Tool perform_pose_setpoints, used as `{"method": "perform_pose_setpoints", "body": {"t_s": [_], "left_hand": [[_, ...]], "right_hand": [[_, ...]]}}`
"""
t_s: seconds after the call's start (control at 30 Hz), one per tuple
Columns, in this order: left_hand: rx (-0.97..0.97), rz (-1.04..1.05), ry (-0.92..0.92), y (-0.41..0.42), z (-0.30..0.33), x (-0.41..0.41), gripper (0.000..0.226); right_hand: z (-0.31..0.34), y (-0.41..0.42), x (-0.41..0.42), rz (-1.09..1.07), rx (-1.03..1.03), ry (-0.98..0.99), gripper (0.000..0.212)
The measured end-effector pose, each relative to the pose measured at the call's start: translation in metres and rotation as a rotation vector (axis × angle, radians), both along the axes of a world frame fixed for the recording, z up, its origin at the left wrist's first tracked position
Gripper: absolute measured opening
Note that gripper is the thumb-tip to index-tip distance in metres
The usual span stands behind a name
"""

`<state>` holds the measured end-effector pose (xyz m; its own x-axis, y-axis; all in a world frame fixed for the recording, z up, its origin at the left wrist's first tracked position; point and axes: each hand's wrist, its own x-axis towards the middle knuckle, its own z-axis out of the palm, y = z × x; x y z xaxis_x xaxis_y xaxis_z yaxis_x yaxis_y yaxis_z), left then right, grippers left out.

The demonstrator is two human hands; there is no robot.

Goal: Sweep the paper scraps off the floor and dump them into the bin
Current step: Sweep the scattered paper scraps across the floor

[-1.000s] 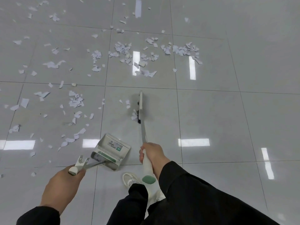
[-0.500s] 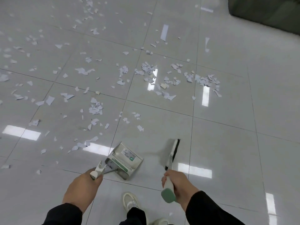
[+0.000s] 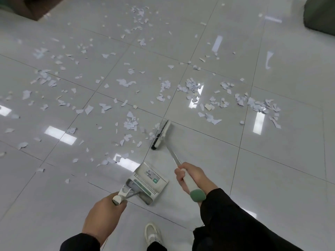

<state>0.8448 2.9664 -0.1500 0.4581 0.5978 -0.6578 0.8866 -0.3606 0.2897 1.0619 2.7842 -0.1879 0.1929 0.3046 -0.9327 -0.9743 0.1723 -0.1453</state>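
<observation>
Right hand [image 3: 192, 178] grips broom [image 3: 162, 135]; left hand [image 3: 104, 212] grips dustpan [image 3: 149, 182]; torn paper scraps [image 3: 130, 122] on glossy tile.

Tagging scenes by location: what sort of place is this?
Probably an indoor office or lobby, though that's uncertain: large glossy floor tiles mirror strip ceiling lights, with a dark wooden furniture base at the far edge.

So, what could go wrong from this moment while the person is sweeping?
The broom head sits near only a few paper scraps; a fast stroke may scatter them past the dustpan. The long row of scraps lies far right of the pan, so it may be missed. The shoe could step on stray pieces.
</observation>
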Motion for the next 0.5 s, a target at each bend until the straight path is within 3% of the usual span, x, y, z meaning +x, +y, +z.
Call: {"method": "perform_pose_setpoints", "body": {"t_s": [0.23,0.5], "left_hand": [[0.001,-0.047,-0.017,-0.052,0.025,0.093,0.017],[0.009,-0.109,-0.046,-0.173,0.028,0.280,0.005]], "right_hand": [[0.026,-0.116,0.050,0.140,-0.077,-0.050,0.016],[0.062,-0.345,0.184,0.188,-0.223,-0.188,0.008]]}}
